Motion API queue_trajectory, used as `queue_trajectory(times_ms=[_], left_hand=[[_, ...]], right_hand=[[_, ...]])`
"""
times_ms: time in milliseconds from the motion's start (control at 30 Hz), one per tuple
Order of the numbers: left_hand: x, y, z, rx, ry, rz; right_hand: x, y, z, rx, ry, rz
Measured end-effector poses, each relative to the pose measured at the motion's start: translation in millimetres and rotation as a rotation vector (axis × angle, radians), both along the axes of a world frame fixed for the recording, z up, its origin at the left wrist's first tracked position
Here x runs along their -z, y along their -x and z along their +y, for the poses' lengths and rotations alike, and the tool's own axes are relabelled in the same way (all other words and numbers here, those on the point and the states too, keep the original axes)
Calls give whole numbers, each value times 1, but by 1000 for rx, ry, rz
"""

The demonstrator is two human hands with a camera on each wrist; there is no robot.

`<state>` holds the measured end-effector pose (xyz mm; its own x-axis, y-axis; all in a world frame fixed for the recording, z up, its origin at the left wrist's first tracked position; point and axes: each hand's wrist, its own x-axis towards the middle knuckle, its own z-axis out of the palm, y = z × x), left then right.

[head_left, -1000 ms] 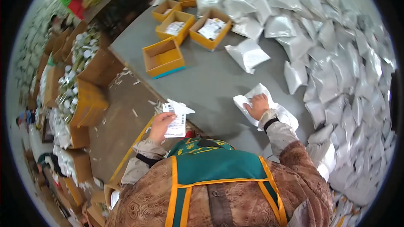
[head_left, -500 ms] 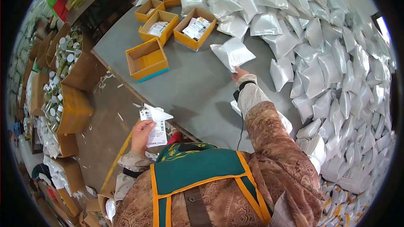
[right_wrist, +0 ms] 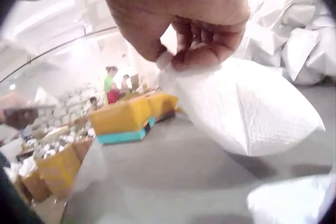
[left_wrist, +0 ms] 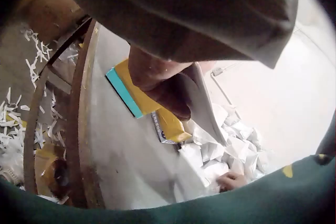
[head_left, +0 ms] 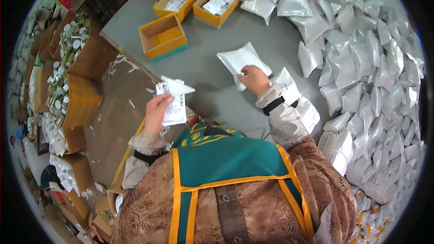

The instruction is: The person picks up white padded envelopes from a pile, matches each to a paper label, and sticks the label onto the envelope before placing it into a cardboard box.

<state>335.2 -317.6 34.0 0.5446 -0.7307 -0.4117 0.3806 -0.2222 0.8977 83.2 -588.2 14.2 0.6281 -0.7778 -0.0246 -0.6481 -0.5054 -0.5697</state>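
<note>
A stack of printed labels (head_left: 175, 110) with a loose white corner on top is pinched by the left hand (head_left: 156, 114), beside the table's left edge. The right hand (head_left: 255, 80) pinches the near corner of a puffy white package (head_left: 244, 59) over the grey table; the right wrist view shows thumb and curled fingers of the right hand (right_wrist: 184, 19) on the corner of the package (right_wrist: 252, 108). Another white package (head_left: 286, 83) lies partly under the right forearm. In the left wrist view, the left hand (left_wrist: 157, 77) is partly hidden by the sleeve.
Yellow boxes stand at the table's far left, one box (head_left: 162, 37) with no papers visible and another (head_left: 217, 5) holding labels. White packages (head_left: 352, 63) are heaped along the right. Left of the table are cartons of jars (head_left: 83, 101) and paper scraps on the floor.
The right hand left the nearer package, reached forward to the farther one, took its corner and drew it nearer the body. The left hand still holds the labels.
</note>
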Motion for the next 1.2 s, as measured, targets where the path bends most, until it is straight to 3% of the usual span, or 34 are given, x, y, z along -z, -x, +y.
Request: queue_trajectory(times_ms=[33,100,167,200,333,467,567,767,867,967,1067,1167,1200], left_hand=[[-3,2,-2,9,0,41],[-2,4,-5,17,16,88],[3,6,-3,15,17,116],[4,6,-2,24,14,103],[8,9,-1,43,23,88],[1,12,-2,19,50,115],[-4,14,-2,20,12,106],[4,14,-13,56,64,82],[-12,18,-30,50,109,103],[-11,18,-44,55,197,83],[-17,16,-51,125,215,-125],[-17,18,-47,179,178,-161],[-18,19,-47,173,195,-119]], right_hand=[[18,2,7,-95,-29,76],[30,10,9,64,-253,35],[21,18,6,118,45,-56],[17,24,-4,73,131,25],[12,23,1,-112,197,253],[4,8,34,-139,158,538],[46,14,19,-109,253,377],[59,14,5,-75,303,358],[25,-5,22,-1,139,408],[-31,-21,48,-81,124,510],[-28,-36,53,-156,68,-276],[-73,-67,75,-51,-843,-474],[-60,-74,78,-80,-879,-597]])
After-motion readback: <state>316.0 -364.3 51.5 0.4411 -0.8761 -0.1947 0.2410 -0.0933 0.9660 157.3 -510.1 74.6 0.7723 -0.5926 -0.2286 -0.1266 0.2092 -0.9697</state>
